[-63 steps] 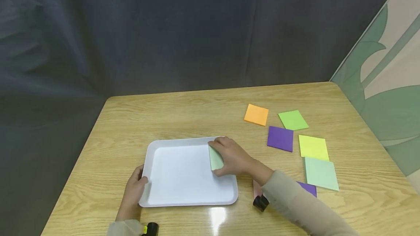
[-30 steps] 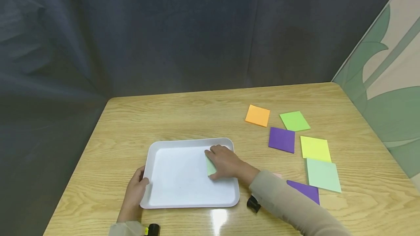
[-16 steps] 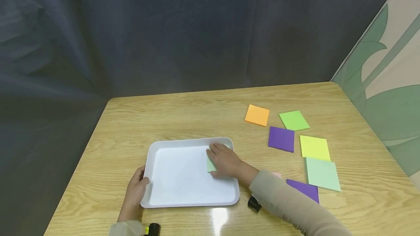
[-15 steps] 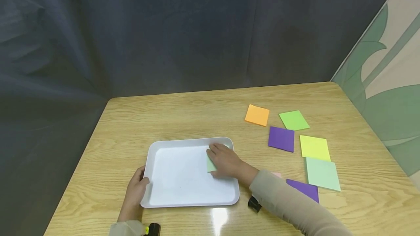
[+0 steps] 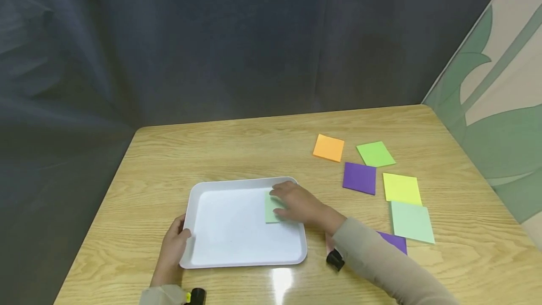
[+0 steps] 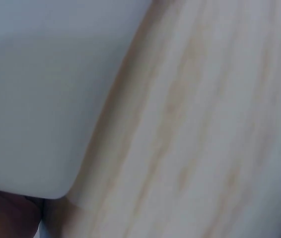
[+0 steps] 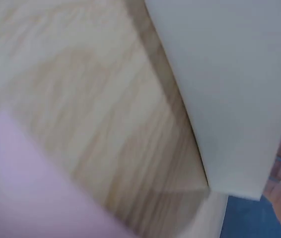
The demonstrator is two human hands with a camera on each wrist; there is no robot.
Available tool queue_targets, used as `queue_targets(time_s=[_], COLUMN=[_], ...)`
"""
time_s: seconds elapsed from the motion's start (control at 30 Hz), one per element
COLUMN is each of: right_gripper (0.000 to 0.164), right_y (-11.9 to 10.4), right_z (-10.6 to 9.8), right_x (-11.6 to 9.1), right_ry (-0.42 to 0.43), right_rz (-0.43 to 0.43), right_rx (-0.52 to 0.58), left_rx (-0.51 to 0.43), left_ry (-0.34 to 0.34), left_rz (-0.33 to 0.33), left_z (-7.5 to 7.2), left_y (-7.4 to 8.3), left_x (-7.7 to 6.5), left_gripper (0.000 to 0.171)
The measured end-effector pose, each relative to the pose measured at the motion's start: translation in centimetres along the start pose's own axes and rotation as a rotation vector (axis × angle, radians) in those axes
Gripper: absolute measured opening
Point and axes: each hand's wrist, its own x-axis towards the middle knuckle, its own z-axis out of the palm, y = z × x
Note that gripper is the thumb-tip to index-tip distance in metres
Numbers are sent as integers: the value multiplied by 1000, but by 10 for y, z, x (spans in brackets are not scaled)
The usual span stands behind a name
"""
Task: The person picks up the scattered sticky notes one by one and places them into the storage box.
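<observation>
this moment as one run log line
left hand: grips white rectangular tray, left rim | right hand: over pale green square pad in tray | wood-grain table: orange square pad, yellow square pad

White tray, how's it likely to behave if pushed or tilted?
Probably slides rather than tips: the white tray is wide and shallow. Likely stiff, as its raised rim looks straight. Tilted, it may let the pale green square slide, since its surface looks smooth.

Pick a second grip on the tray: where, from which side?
Probably the right rim, right hand coming from the right: the tray has a raised wall there, opposite where the left hand grips, so a lift should stay level.
</observation>
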Motion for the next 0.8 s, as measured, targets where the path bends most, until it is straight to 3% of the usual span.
queue_targets(time_s=[0.2, 0.37, 0.57, 0.8], right_gripper=[29, 28, 32, 38], right_y=[11, 23, 43, 69], right_z=[-17, -28, -39, -44], right_x=[-11, -22, -37, -54], right_ry=[177, 253, 267, 227], right_rz=[-35, 22, 140, 279], right_rx=[62, 87, 114, 180], left_rx=[17, 20, 1, -1], left_ry=[13, 10, 4, 3], left_rz=[-17, -44, -49, -39], left_z=[1, 1, 0, 1], left_y=[-1, -1, -1, -1], left_x=[1, 1, 1, 2], left_gripper=[47, 49, 49, 49])
